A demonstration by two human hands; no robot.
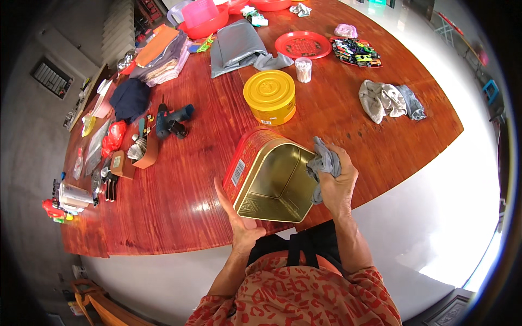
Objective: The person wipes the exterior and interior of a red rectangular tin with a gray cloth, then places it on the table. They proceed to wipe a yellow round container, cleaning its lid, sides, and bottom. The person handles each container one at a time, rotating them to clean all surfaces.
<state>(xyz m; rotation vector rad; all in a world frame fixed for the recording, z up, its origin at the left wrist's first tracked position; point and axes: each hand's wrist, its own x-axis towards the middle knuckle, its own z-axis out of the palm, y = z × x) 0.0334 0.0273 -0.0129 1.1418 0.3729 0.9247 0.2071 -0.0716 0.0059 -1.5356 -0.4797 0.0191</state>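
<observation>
A red tin box (280, 182) with a gold inside is tilted at the table's near edge, its open mouth facing me. My left hand (239, 220) grips its lower left side, fingers along the outer wall and thumb near the bottom rim. In my right hand (338, 182) is a bunched grey cloth (324, 162), pressed against the tin's right rim. Part of the cloth hangs below the fingers. Just beyond the tin stands a round yellow tub (269, 95) with its lid on.
On the wooden table (201, 217) lie a cordless drill (173, 120), a dark cloth (130, 100), a grey plastic bag (239, 46), a red tray (303, 44), a cup of cotton swabs (303, 70), toy cars (356, 51) and crumpled cloths (383, 101). Folded cloths (163, 57) are piled far left.
</observation>
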